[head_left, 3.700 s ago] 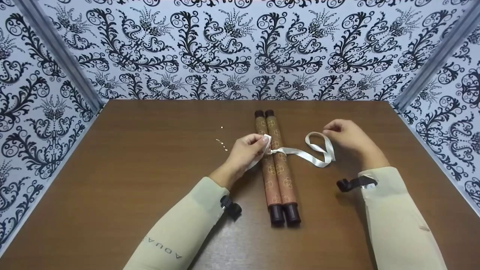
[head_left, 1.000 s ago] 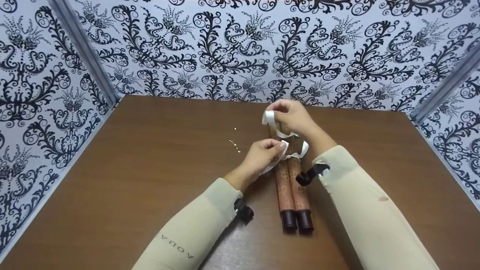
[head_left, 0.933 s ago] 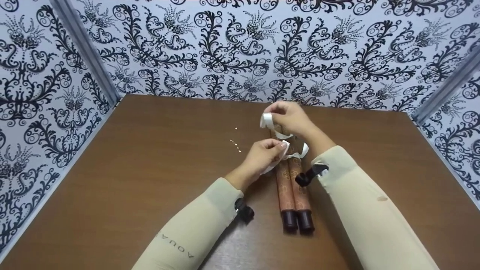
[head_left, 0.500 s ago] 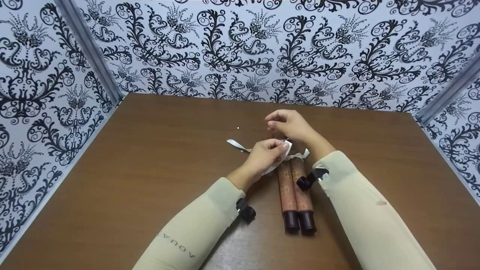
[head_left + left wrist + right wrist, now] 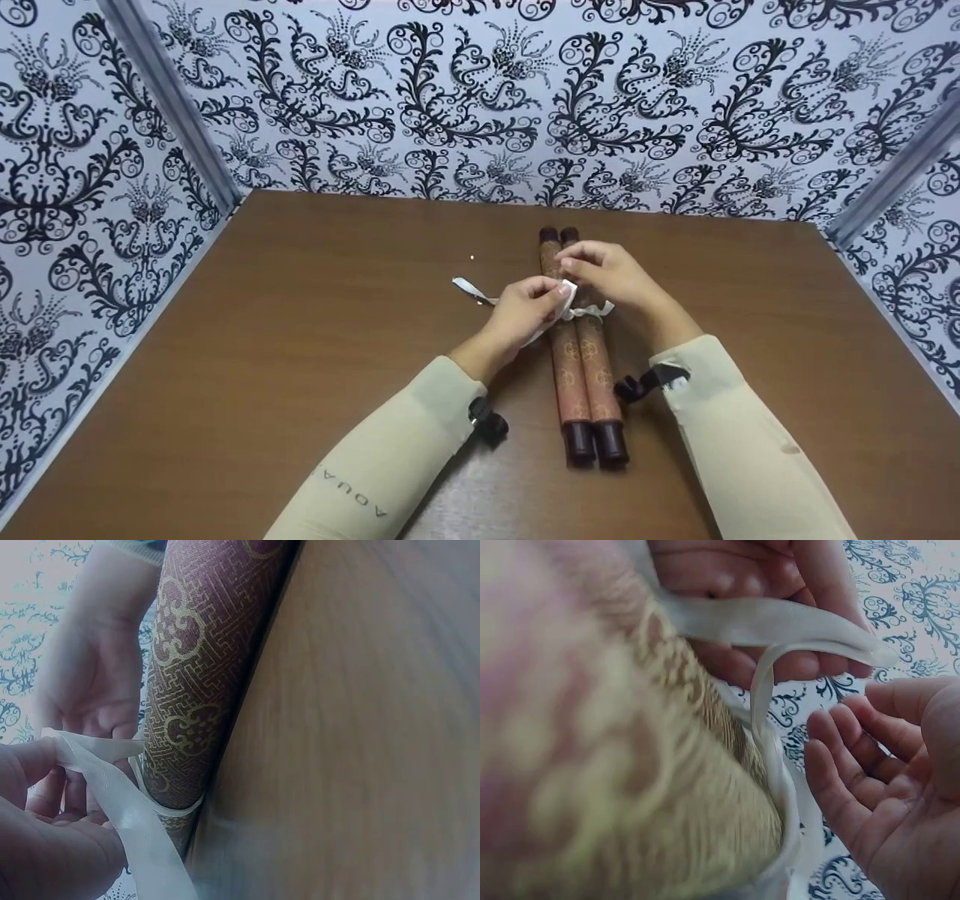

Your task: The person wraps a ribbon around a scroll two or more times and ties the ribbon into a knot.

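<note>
A double-rolled scroll [image 5: 575, 375] in reddish-gold brocade with dark end knobs lies lengthwise on the table. White ribbon [image 5: 592, 310] is wound round its middle. My left hand [image 5: 517, 311] pinches a folded loop of this ribbon between thumb and fingers, just left of the tie; the pinch shows closely in the left wrist view, where the ribbon [image 5: 139, 829] hangs down from it. Over the scroll, my right hand [image 5: 619, 277] hovers with loosely bent fingers. In the right wrist view the right hand [image 5: 900, 787] holds nothing and stays apart from the ribbon [image 5: 765, 622].
One loose ribbon end [image 5: 469, 287] lies to the left, beyond the left hand. Small white specks are near it on the brown wooden table [image 5: 337, 300]. Black-and-white patterned panels [image 5: 480, 97] enclose the back and sides. Each sleeve carries a black wrist camera [image 5: 489, 426].
My right hand carried the long ribbon tail from the right over the scroll, let it go to the left, then drew back rightward and nearer. My left hand keeps its pinch.
</note>
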